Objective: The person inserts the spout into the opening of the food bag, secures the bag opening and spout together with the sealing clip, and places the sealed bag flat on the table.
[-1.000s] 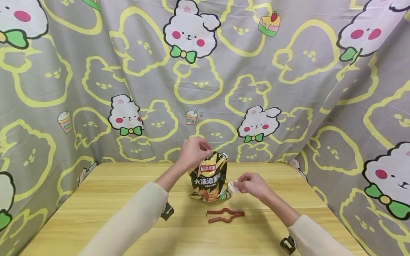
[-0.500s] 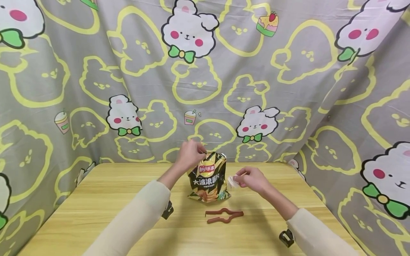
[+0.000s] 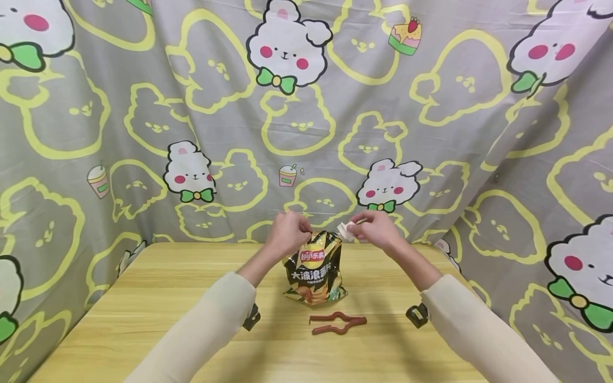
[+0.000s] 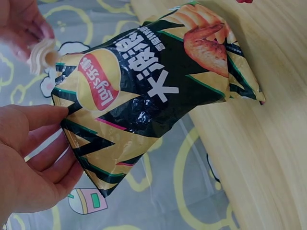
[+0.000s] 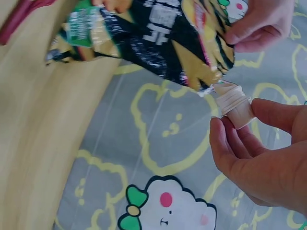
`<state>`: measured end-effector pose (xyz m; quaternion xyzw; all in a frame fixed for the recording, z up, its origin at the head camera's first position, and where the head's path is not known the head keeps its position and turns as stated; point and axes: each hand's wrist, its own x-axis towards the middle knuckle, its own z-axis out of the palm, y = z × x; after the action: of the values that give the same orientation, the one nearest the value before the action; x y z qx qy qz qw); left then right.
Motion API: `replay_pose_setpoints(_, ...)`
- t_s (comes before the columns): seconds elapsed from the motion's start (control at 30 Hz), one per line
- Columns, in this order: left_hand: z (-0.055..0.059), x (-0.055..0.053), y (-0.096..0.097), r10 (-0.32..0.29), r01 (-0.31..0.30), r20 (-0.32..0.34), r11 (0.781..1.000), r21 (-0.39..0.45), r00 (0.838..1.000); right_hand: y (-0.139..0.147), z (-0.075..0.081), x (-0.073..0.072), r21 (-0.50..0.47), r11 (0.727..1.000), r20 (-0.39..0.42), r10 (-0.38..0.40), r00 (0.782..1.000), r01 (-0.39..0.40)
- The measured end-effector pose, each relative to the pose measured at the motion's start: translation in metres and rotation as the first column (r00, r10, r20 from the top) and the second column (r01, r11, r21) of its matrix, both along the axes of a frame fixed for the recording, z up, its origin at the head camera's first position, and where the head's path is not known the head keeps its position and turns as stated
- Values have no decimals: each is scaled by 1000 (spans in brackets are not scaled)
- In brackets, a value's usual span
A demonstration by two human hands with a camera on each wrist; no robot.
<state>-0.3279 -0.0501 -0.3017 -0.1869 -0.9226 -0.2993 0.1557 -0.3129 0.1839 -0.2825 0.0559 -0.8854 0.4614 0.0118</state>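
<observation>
A black-and-gold bag of potato chips (image 3: 313,271) stands on the table, its front toward me. My left hand (image 3: 289,232) pinches its top edge near the left corner; the left wrist view shows thumb and fingers on either side of that edge. At the bag's top right corner, my right hand (image 3: 375,230) holds a small cream-coloured ridged piece (image 5: 235,106) between thumb and fingertips. This piece has a round hollow in the left wrist view; its exact kind I cannot tell. In the right wrist view its ridged end overlaps the bag's corner.
A reddish-brown two-armed clamp (image 3: 337,323), its arms spread apart, lies on the wooden table (image 3: 191,319) in front of the bag. Behind and at both sides hangs a grey curtain (image 3: 306,133) with cartoon rabbits. Black camera mounts hang below both wrists.
My right hand has risen with the cream piece from beside the bag's lower right side to its top right corner. The left hand stays at the bag's top; the clamp has not moved.
</observation>
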Motion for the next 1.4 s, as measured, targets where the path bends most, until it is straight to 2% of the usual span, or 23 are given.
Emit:
replay_pose_setpoints(0.17,0,1,-1,-4,4,4,1000,9,1000,-9,7,-6,1,1000,-17,-9,1000,9)
replay_pose_setpoints(0.6,0,2,-1,-9,9,-18,1000,-11,1000,-10,4,-14,-41,999,-16,1,1000,-2)
replay_pose_setpoints(0.97,0,2,0,-12,12,-3,1000,-1,1000,-11,-1,-16,21,999,-12,42,999,-42)
replay_pose_setpoints(1.17,1,1,0,-11,11,1,1000,6,1000,-11,-8,-19,18,999,-13,41,999,-41)
replay_pose_setpoints(1.4,1,1,0,0,0,31,1000,11,1000,-11,-13,-18,-6,998,35,66,997,-66)
